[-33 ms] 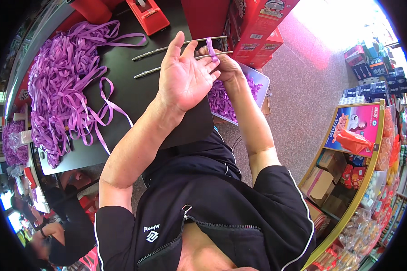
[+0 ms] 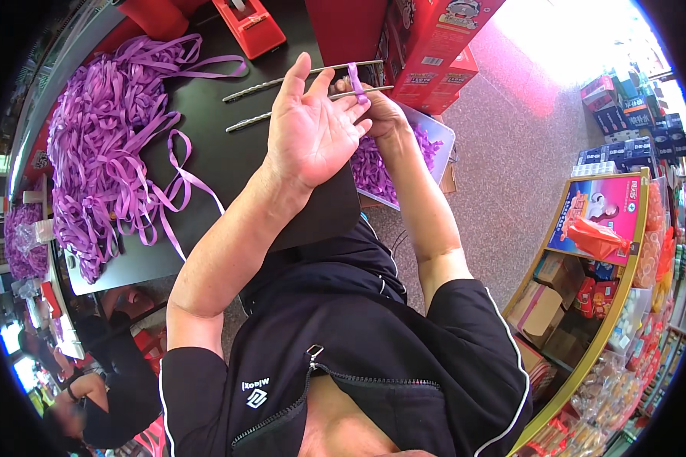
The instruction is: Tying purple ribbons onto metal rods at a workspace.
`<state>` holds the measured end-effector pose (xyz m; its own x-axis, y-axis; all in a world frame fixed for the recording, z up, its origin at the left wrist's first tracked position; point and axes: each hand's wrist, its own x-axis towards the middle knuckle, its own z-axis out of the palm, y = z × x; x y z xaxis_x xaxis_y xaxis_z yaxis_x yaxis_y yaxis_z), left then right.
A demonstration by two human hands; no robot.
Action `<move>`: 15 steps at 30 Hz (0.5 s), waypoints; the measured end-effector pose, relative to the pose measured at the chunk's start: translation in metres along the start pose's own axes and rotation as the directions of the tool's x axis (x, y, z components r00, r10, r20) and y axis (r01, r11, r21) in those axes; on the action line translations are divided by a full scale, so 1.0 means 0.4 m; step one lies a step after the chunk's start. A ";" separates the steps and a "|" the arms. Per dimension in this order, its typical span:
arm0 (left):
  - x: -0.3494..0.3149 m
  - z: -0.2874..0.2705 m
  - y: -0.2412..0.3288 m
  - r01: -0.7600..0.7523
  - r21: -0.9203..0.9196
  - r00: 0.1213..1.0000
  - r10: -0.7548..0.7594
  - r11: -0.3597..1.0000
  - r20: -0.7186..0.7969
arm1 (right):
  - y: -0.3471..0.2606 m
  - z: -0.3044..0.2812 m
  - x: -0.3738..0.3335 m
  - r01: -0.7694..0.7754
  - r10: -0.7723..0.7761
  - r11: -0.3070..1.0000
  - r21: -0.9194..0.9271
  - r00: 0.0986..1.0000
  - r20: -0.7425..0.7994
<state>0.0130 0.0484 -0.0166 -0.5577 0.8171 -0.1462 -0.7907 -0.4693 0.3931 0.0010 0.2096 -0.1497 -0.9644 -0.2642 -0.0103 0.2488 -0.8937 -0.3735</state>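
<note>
Two twisted metal rods [image 2: 249,121] reach out side by side over the dark table, near the red boxes. A short piece of purple ribbon [image 2: 355,81] is looped around them close to their right ends. My left hand [image 2: 310,141] is palm up with its fingers stretched out, the fingertips beside the ribbon. On the far side of the ribbon, my right hand [image 2: 387,120] is closed at it, its fingers partly hidden behind the rods and my left fingers. Left of my hands lies a big tangled heap of purple ribbon [image 2: 107,145], with a loose strand [image 2: 198,183] trailing toward me.
A pale plastic tub [image 2: 443,145] of small purple ribbon pieces stands under my right forearm. Stacked red boxes [image 2: 427,46] and a red tape dispenser [image 2: 253,29] are at the far side. A goods shelf [image 2: 579,305] stands right; another person [image 2: 103,388] is at lower left.
</note>
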 end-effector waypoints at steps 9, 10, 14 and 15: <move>-0.005 -0.003 0.000 0.013 -0.007 1.000 -0.013 1.000 -0.008 | -0.045 0.064 -0.065 -0.060 -0.071 0.848 -0.527 0.972 -0.226; -0.001 -0.003 -0.005 0.040 0.014 0.999 -0.040 0.999 0.016 | -0.074 0.059 -0.093 -0.079 -0.151 0.751 -0.655 0.946 -0.287; 0.003 -0.011 -0.011 0.062 0.094 0.986 -0.075 0.994 0.152 | -0.132 0.165 -0.143 -0.088 -0.683 0.192 -0.977 0.703 -0.197; -0.001 0.013 -0.017 0.048 0.051 0.998 -0.045 0.998 -0.051 | -0.123 0.222 -0.143 -0.124 -0.723 0.047 -0.991 0.680 -0.119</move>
<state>0.0199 0.0531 -0.0144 -0.5333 0.8195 -0.2097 -0.8025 -0.4118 0.4317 0.0516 0.2364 -0.0484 -0.8468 0.5096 0.1524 0.0427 0.3508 -0.9355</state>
